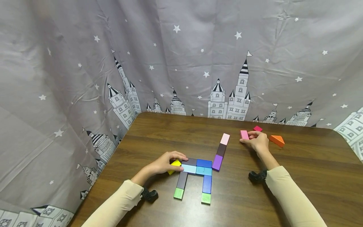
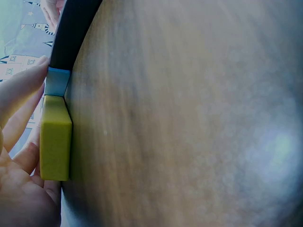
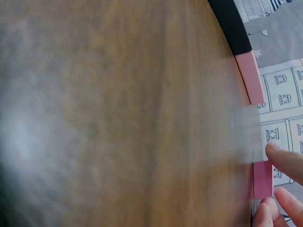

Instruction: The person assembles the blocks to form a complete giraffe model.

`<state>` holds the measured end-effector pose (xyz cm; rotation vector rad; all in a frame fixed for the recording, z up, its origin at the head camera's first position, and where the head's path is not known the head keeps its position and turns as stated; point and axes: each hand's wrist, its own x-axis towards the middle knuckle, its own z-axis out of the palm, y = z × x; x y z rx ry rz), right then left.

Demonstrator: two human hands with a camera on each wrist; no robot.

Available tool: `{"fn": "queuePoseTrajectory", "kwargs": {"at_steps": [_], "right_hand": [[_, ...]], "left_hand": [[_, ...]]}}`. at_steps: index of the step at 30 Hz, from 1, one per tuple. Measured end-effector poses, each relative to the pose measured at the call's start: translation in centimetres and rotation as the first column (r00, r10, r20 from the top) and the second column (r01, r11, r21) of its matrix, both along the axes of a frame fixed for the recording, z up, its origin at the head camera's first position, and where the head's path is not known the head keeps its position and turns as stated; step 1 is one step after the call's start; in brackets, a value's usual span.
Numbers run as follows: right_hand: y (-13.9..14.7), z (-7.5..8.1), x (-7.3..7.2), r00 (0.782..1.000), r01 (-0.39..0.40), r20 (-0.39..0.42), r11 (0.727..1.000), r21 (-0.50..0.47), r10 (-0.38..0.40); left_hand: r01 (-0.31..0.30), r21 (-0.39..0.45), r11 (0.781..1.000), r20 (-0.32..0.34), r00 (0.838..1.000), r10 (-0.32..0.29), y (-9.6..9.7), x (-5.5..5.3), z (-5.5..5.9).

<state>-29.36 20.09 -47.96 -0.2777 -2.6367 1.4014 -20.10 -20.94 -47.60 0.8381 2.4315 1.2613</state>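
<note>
At the left end of a flat layout of blocks, my left hand (image 1: 164, 163) spans the yellow block (image 1: 174, 167). Its fingers reach the dark grey block (image 1: 189, 162) and its thumb the light blue block (image 1: 188, 169). In the left wrist view, the yellow block (image 2: 56, 142) stands between that hand and the table. Farther right, my right hand (image 1: 258, 142) pinches a pink block (image 1: 244, 135) between thumb and fingers. The right wrist view shows the same pink block (image 3: 262, 179) amid the fingertips.
Blue blocks (image 1: 204, 163) and two legs ending in green blocks (image 1: 206, 198) continue the layout. A slanted row has a purple block (image 1: 217, 162) and a pale pink block (image 1: 225, 139). A red block (image 1: 257, 128) and orange triangle (image 1: 277, 140) lie beyond the right hand.
</note>
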Motion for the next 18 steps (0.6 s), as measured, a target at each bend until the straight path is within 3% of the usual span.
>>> {"fn": "queuePoseTrajectory", "kwargs": {"at_steps": [6, 12, 15, 18], "right_hand": [[1.3, 0.1, -0.5, 0.983, -0.184, 0.008, 0.982, -0.038, 0.185], [2.5, 0.4, -1.3, 0.915, -0.400, 0.015, 0.910, -0.108, 0.404], [2.8, 0.5, -1.6, 0.885, -0.460, 0.013, 0.876, -0.143, 0.466], [3.0, 0.4, -1.8, 0.870, -0.485, 0.007, 0.858, -0.168, 0.493]], "left_hand": [[-0.003, 0.001, 1.000, 0.003, 1.000, 0.003, -0.1, -0.1, -0.4], [-0.002, -0.005, 1.000, -0.004, 1.000, 0.002, -0.1, -0.2, -0.4], [-0.004, -0.003, 1.000, -0.003, 1.000, 0.004, -0.1, -0.2, -0.4], [-0.002, 0.008, 1.000, -0.007, 1.000, 0.002, -0.1, -0.2, -0.5]]}}
